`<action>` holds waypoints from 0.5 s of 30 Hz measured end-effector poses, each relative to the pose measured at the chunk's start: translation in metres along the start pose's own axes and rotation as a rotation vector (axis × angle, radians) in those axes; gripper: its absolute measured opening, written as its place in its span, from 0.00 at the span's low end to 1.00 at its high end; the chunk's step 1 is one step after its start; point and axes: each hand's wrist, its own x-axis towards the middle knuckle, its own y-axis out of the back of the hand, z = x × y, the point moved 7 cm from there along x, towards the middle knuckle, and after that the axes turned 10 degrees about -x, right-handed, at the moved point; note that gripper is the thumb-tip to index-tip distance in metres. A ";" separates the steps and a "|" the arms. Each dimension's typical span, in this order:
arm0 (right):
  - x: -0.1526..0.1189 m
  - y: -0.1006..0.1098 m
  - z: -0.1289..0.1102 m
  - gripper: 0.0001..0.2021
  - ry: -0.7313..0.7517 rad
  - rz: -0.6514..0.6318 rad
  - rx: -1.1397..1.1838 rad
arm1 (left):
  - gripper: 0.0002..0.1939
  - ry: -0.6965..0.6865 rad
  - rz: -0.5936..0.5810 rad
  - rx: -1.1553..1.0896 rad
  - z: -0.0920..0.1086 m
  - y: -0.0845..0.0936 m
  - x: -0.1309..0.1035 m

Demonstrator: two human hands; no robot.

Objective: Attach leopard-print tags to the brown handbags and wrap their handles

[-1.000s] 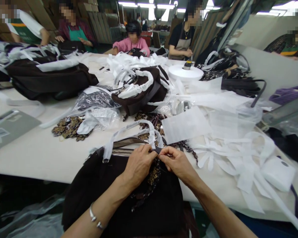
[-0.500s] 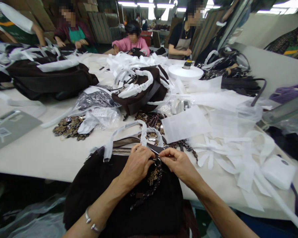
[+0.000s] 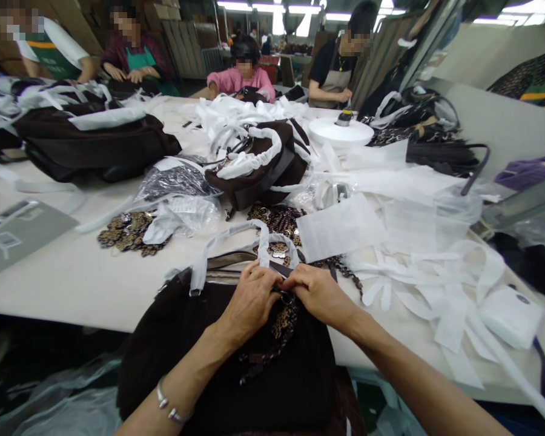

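A dark brown bag [image 3: 200, 357] lies at the table's front edge, its handles [image 3: 200, 266] wrapped in white material and its top zipper partly open. My left hand [image 3: 253, 298] is closed in a pinch on the bag's upper edge, by the zipper. Close against it, my right hand [image 3: 315, 293] pinches at the same spot; the fingertips of both hide the small part between them. A leopard-print charm [image 3: 281, 321] with a braided dark strap hangs just below the fingers against the bag.
Behind lie a pile of leopard-print charms [image 3: 129, 233], another brown bag [image 3: 258, 172] and a large dark bag [image 3: 95, 142]. White sheets [image 3: 340, 227] and strips [image 3: 449, 297] cover the right side. A grey case [image 3: 27, 236] lies left. Several people stand or sit across the table.
My right hand has moved left and closer to my left hand, its fingers more curled over the zipper end. My left hand has barely shifted.
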 end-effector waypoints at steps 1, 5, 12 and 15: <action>0.001 0.000 -0.003 0.13 0.035 -0.018 -0.037 | 0.12 -0.013 0.001 0.013 0.000 0.000 0.000; 0.006 0.001 -0.006 0.11 0.068 -0.093 -0.165 | 0.13 -0.046 0.005 0.062 -0.001 0.001 0.000; 0.014 -0.002 -0.004 0.09 0.193 -0.245 -0.235 | 0.11 -0.125 0.006 0.131 0.001 0.001 0.000; 0.018 -0.005 -0.001 0.09 0.220 -0.276 -0.257 | 0.08 -0.153 0.022 0.154 0.000 0.000 -0.001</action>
